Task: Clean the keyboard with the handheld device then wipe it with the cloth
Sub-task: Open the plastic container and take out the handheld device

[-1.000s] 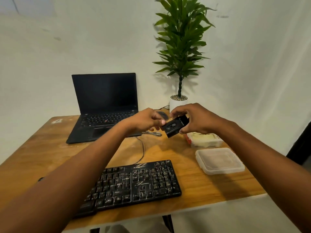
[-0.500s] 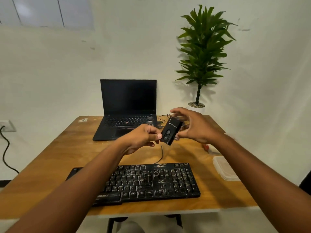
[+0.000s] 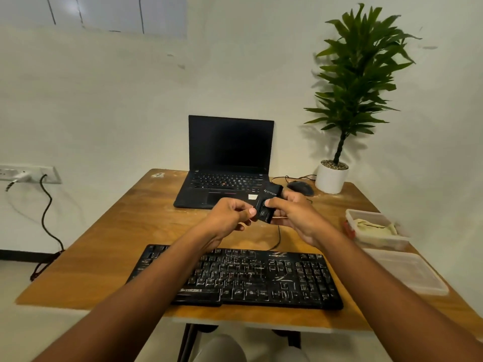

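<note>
Head view: both hands are raised above the table (image 3: 109, 231), well clear of the keyboard (image 3: 243, 278), which lies flat near the front edge with pale dust showing between its keys. The right hand (image 3: 295, 218) grasps the small black device (image 3: 269, 205), fingers curled around its far side and the thumb laid on its front face near a button. The left hand (image 3: 230, 218) pinches the device's lower left edge between thumb and curled fingers. Compared with a second ago, the device has turned from lying crosswise between the hands to standing nearly upright, and the right thumb has come onto its face; the scene also sits differently in frame, which suggests the head has lifted, not that the table items moved. Judgement: the person is getting the device ready, probably switching it on or seating a part, so cleaning has not begun. The cloth (image 3: 373, 227) lies untouched in an open clear container (image 3: 351, 218) at the right, with its lid (image 3: 407, 273) just in front of it. Behind are a laptop (image 3: 227, 163), a mouse (image 3: 300, 188) and a potted plant (image 3: 347, 95). Next move would be lowering the device to the keys.
</note>
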Tool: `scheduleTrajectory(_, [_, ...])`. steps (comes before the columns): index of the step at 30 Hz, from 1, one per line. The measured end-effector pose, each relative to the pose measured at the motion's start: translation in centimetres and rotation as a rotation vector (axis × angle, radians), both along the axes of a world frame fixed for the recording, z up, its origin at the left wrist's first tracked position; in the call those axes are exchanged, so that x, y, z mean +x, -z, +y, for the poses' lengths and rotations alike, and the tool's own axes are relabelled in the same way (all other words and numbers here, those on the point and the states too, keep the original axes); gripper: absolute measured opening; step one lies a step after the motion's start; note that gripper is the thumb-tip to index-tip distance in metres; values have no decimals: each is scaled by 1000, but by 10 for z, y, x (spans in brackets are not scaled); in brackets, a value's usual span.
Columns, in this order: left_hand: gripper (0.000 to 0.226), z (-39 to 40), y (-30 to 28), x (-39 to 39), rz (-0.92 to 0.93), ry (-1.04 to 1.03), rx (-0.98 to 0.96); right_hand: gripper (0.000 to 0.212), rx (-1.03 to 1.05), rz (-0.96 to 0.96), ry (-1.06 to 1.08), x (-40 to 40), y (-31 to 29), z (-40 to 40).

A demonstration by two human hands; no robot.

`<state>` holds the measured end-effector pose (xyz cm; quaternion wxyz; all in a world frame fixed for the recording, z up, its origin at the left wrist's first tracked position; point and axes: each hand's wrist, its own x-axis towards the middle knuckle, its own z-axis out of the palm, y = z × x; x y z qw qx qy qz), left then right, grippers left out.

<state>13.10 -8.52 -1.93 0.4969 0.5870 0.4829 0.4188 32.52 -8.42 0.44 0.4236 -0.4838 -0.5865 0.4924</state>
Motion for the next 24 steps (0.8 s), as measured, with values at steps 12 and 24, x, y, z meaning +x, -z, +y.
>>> scheduleTrajectory(12, [16,-10,-1,-56,88,-127,98,20,34,7,14,-61,6,7])
scheduleTrajectory(24, [16,-18,7,-90,226,-201,176,43,-72,68,-18,-92,13,10])
